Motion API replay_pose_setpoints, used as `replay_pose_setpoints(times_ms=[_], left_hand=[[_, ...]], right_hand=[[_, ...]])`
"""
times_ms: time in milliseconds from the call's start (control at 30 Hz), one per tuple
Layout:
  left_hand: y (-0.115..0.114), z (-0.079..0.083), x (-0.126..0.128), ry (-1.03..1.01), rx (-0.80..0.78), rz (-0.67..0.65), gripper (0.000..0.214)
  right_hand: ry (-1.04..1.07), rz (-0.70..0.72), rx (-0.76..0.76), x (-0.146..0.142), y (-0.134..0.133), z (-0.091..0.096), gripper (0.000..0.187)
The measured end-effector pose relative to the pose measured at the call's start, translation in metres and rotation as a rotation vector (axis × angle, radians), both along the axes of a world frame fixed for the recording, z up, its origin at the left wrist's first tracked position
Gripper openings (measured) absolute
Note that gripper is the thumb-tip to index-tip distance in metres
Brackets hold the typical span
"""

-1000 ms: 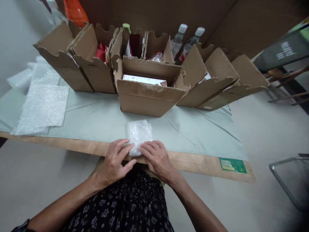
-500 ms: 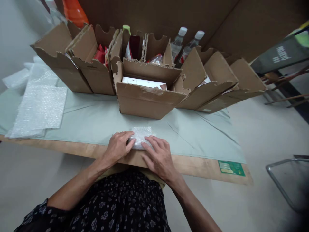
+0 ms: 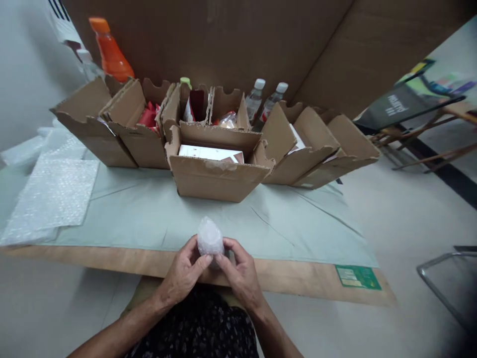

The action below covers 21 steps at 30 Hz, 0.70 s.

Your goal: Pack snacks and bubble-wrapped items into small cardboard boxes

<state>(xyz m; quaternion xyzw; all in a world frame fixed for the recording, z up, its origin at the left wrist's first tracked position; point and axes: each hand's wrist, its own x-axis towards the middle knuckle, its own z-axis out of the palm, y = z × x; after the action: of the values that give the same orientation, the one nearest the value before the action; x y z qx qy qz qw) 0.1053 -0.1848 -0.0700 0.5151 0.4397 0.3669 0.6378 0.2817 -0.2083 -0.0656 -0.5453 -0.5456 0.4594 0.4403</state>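
Observation:
Between my two hands is a small bubble-wrap bundle (image 3: pixel 209 236), raised at the table's front edge with one rounded end facing me. My left hand (image 3: pixel 186 268) grips its left side, thumb on the near face. On the other side my right hand (image 3: pixel 240 273) grips it too, the thumb tips almost meeting. What the wrap encloses, if anything, cannot be made out. Just beyond stands an open cardboard box (image 3: pixel 212 181) with a white carton (image 3: pixel 208 152) inside. Flat sheets of bubble wrap (image 3: pixel 63 194) lie at the table's left.
A row of open cardboard boxes (image 3: pixel 115 144) lines the back, some holding red packets (image 3: pixel 149 117). Clear bottles (image 3: pixel 255 99) and an orange bottle (image 3: pixel 112 54) stand behind them. A pale green cloth (image 3: pixel 130 214) covers the table. A metal chair frame (image 3: pixel 439 288) is at right.
The bubble wrap lay flat under both hands before; now it is a rounded bundle lifted between them. The camera view has tilted up, showing more of the bottles.

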Motion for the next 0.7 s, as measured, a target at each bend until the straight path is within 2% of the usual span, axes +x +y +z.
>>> replay_pose_setpoints(times_ms=[67,200,233,267,333,400,433,533,633,700], left_hand=[[0.004,0.004,0.001,0.082,0.019,0.016,0.032],[0.009,0.013,0.002,0.280,0.151,-0.144,0.028],[0.009,0.015,0.003,0.300,0.195,-0.194,0.028],[0.009,0.016,0.005,0.307,0.233,-0.228,0.027],[0.010,0.019,0.006,0.297,0.274,-0.251,0.025],[0.015,0.019,0.002,0.250,0.243,-0.252,0.028],[0.019,0.018,-0.002,0.203,0.217,-0.248,0.035],[0.035,0.011,-0.015,0.008,0.192,-0.184,0.065],[0.053,-0.001,-0.018,-0.014,0.205,-0.084,0.058],[0.059,-0.010,-0.015,0.082,0.208,-0.048,0.047]], right_hand=[[-0.089,0.024,0.045,0.018,0.000,0.008,0.034],[-0.048,0.227,-0.018,0.052,0.008,0.030,0.099],[-0.074,0.305,-0.039,0.055,0.011,0.036,0.106],[-0.124,0.381,-0.054,0.055,0.014,0.043,0.104],[-0.252,0.477,-0.065,0.053,0.019,0.059,0.075],[-0.349,0.492,-0.061,0.053,0.026,0.080,0.043],[-0.376,0.473,-0.044,0.055,0.030,0.093,0.034],[-0.350,0.331,0.109,0.071,0.058,0.138,0.029],[-0.369,0.058,0.319,0.088,0.104,0.174,0.036],[-0.597,-0.098,0.384,0.092,0.137,0.186,0.038]])
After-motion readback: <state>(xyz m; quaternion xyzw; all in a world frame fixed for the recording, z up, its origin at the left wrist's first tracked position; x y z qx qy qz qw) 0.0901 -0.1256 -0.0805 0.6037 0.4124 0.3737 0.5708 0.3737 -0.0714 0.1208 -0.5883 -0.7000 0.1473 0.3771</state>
